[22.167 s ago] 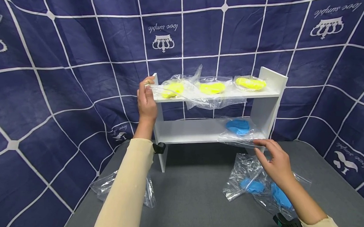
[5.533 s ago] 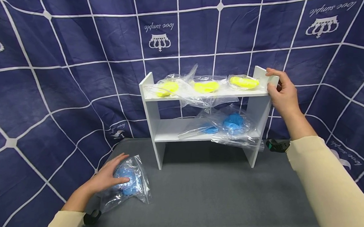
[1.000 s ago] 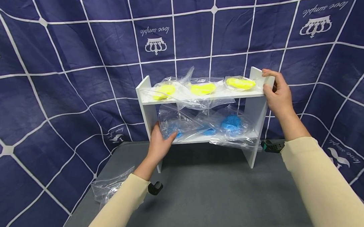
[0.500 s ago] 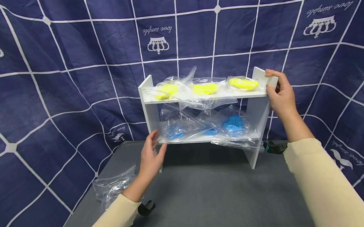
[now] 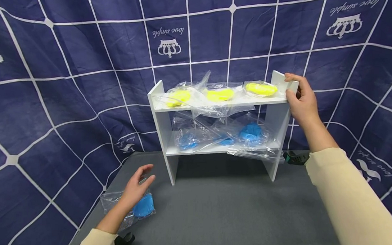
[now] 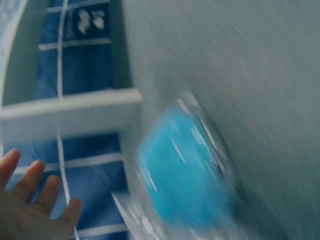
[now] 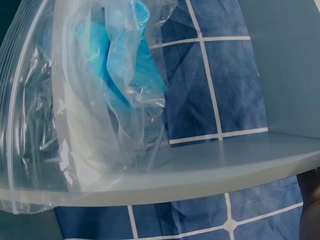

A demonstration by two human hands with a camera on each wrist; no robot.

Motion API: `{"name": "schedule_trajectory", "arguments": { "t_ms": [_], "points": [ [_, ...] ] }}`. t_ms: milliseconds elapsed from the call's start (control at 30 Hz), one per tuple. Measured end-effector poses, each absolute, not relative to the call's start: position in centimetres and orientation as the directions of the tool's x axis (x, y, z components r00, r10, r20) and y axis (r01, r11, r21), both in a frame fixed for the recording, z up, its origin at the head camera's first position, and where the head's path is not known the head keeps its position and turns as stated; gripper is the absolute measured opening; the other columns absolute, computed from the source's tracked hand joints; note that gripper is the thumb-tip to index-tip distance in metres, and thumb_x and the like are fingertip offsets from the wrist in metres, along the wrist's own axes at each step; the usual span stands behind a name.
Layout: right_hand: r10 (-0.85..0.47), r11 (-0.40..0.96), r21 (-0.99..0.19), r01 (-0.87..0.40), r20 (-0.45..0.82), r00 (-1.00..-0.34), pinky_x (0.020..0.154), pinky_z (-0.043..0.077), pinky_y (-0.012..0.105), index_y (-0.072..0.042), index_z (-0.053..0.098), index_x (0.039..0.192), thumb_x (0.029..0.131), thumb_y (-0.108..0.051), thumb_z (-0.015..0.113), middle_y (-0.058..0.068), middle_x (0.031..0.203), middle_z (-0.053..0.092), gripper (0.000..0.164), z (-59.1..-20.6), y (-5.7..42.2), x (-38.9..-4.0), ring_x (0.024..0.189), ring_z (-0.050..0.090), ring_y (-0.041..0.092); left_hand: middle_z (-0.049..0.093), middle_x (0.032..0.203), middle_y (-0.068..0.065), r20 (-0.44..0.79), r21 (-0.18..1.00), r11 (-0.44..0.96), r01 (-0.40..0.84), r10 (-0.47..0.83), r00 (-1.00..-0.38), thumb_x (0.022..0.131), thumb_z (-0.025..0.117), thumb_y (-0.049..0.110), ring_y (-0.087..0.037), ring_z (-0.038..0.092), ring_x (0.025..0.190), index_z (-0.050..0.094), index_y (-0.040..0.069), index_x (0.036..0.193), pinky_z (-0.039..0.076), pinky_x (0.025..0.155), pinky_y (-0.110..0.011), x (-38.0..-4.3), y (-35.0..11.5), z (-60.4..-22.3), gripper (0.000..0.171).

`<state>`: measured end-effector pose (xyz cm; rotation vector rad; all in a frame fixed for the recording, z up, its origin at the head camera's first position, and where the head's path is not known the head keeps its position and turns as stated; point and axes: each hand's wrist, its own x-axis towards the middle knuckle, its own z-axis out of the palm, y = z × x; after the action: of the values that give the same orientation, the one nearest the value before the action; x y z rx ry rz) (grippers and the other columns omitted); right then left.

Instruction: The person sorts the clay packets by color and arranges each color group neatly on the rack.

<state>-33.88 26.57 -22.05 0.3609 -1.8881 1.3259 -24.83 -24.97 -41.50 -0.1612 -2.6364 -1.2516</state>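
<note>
My left hand (image 5: 136,187) hovers fingers apart over a clear zip bag with a blue lump (image 5: 143,205) at the table's left; in the left wrist view, blurred, the hand (image 6: 40,210) holds nothing. My right hand (image 5: 303,101) grips the right side panel of a white two-tier shelf (image 5: 198,149). Bagged blue bundles lie along its lower board: left (image 5: 188,141), middle (image 5: 227,141) and right (image 5: 251,133). On the top board sit bagged yellow bundles: left (image 5: 179,97), middle (image 5: 220,94) and right (image 5: 261,89). In the right wrist view, plastic overhangs the lower board's edge.
A dark grey table (image 5: 212,209) carries the shelf. Behind and along the sides hangs a blue curtain (image 5: 215,36) with white grid lines. A loose bag flap (image 5: 109,200) spreads behind my left forearm.
My left hand has let go of the left blue bundle on the lower board and moved down-left to the table's bag. Compared with 22 seconds ago, the right-side table bags are gone and the lower board holds more.
</note>
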Motion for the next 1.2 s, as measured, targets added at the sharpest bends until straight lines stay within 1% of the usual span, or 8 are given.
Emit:
{"name": "schedule_trajectory", "arguments": {
  "t_ms": [133,233,400,567,667,867,1033,1200],
  "points": [
    [0.193,0.422,-0.666,-0.615,0.729,-0.657,0.1,0.038,0.018,-0.003,0.055,0.125,0.095,-0.003,0.045,0.004,0.15,0.053,0.032,-22.1,26.7,-33.9,0.133,0.051,0.006,0.037,0.157,-0.02,0.143,0.658,0.741,0.135,0.053,-0.988,0.101,0.056,0.042,-0.045,0.032,0.146,0.042,0.011,0.149,0.028,0.112,-0.067,-24.2,-27.5,-42.5,0.059],
    [0.193,0.426,-0.67,-0.608,0.724,-0.662,0.1,0.038,0.018,-0.004,0.056,0.126,0.095,-0.004,0.045,0.003,0.151,0.053,0.032,-22.2,26.9,-34.3,0.133,0.051,0.006,0.035,0.157,-0.024,0.15,0.573,0.802,0.168,0.098,-0.984,0.097,0.062,0.042,-0.05,0.031,0.144,0.043,0.01,0.148,0.028,0.108,-0.072,-23.7,-28.9,-43.4,0.063],
    [0.196,0.427,-0.671,-0.606,0.723,-0.663,0.101,0.038,0.018,-0.005,0.056,0.126,0.096,-0.004,0.045,0.002,0.151,0.053,0.032,-22.4,27.2,-34.7,0.134,0.05,0.006,0.04,0.154,-0.026,0.23,0.428,0.86,0.278,0.194,-0.954,0.082,0.077,0.047,-0.056,0.036,0.139,0.045,0.012,0.148,0.028,0.1,-0.077,-23.1,-30.4,-45.1,0.081],
    [0.191,0.424,-0.669,-0.611,0.725,-0.662,0.101,0.038,0.018,-0.004,0.056,0.125,0.095,-0.004,0.045,0.003,0.15,0.053,0.032,-22.1,26.8,-34.1,0.135,0.05,0.007,0.039,0.154,-0.027,0.232,0.386,0.86,0.335,0.261,-0.937,0.066,0.087,0.051,-0.058,0.036,0.137,0.044,0.013,0.149,0.028,0.097,-0.079,-22.8,-31.1,-46.3,0.101],
    [0.191,0.42,-0.67,-0.612,0.725,-0.662,0.101,0.038,0.018,-0.006,0.057,0.124,0.095,-0.004,0.045,0.002,0.15,0.053,0.032,-21.9,26.5,-33.7,0.134,0.05,0.006,0.04,0.153,-0.027,0.239,0.357,0.863,0.357,0.285,-0.928,0.059,0.09,0.054,-0.056,0.041,0.135,0.046,0.011,0.148,0.032,0.097,-0.077,-22.9,-31.2,-46.9,0.107],
    [0.194,0.416,-0.668,-0.617,0.728,-0.657,0.1,0.038,0.018,-0.008,0.058,0.125,0.096,-0.005,0.045,-0.001,0.149,0.054,0.031,-22.3,27.1,-34.6,0.133,0.051,0.005,0.049,0.148,-0.021,0.251,0.338,0.872,0.354,0.278,-0.927,0.055,0.093,0.052,-0.048,0.05,0.13,0.052,0.011,0.14,0.04,0.095,-0.069,-23.1,-31.2,-47.4,0.103],
    [0.193,0.409,-0.672,-0.617,0.725,-0.661,0.102,0.038,0.018,-0.013,0.059,0.126,0.096,-0.007,0.046,-0.004,0.15,0.053,0.033,-22.5,27.5,-35.1,0.134,0.05,0.005,0.061,0.135,-0.009,0.257,0.314,0.89,0.33,0.255,-0.932,0.058,0.093,0.047,-0.035,0.059,0.12,0.057,0.013,0.133,0.046,0.092,-0.058,-23.2,-30.9,-47.3,0.091],
    [0.195,0.41,-0.673,-0.616,0.724,-0.661,0.102,0.038,0.019,-0.012,0.058,0.126,0.096,-0.006,0.047,-0.004,0.15,0.053,0.033,-22.6,27.4,-35.2,0.135,0.05,0.006,0.068,0.122,-0.003,0.257,0.261,0.916,0.306,0.24,-0.936,0.06,0.093,0.042,-0.028,0.064,0.109,0.062,0.016,0.126,0.051,0.085,-0.047,-23.3,-30.6,-47.1,0.077]
  ]
}}
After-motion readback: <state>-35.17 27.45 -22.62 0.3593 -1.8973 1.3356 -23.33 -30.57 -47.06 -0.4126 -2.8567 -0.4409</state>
